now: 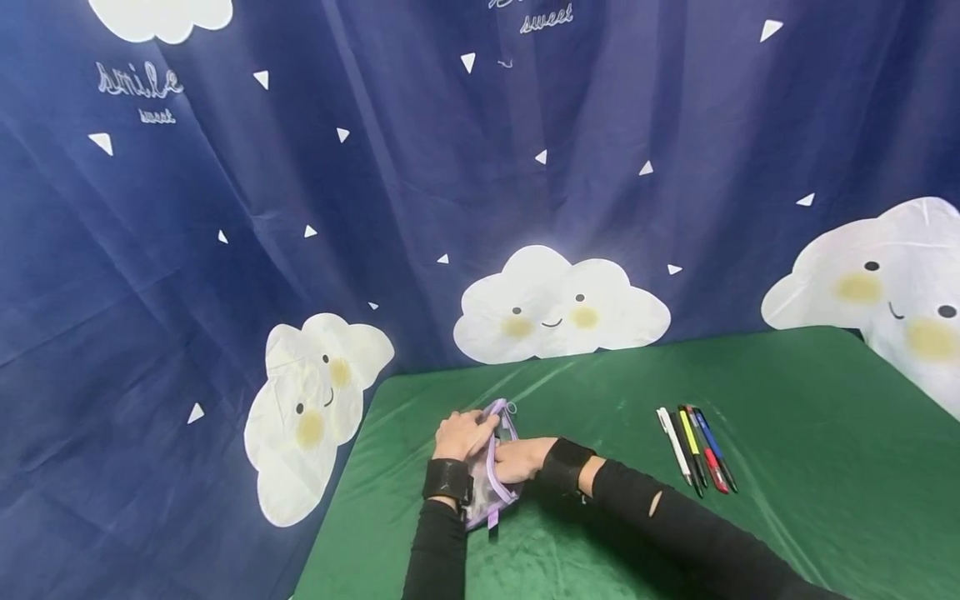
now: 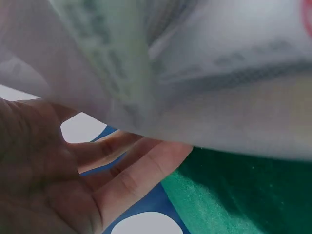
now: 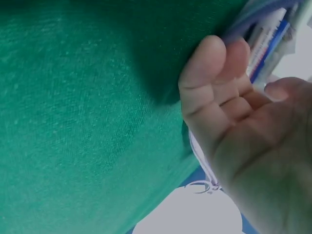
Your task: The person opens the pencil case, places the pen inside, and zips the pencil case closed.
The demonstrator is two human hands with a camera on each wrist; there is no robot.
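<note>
Against green cloth [image 1: 585, 400], the pouch [image 1: 482, 483] looks translucent and purple-edged.

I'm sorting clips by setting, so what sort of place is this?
Probably an indoor spot set up for recording: a blue curtain printed with smiling clouds hangs behind a green-covered table, and black bands circle both wrists.

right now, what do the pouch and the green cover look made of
Pouch: probably soft plastic, hazily see-through, as blurred things show through it; exact type unclear. Green cover: likely velvety cloth, with a faintly speckled sheen and fine surface texture.
</note>
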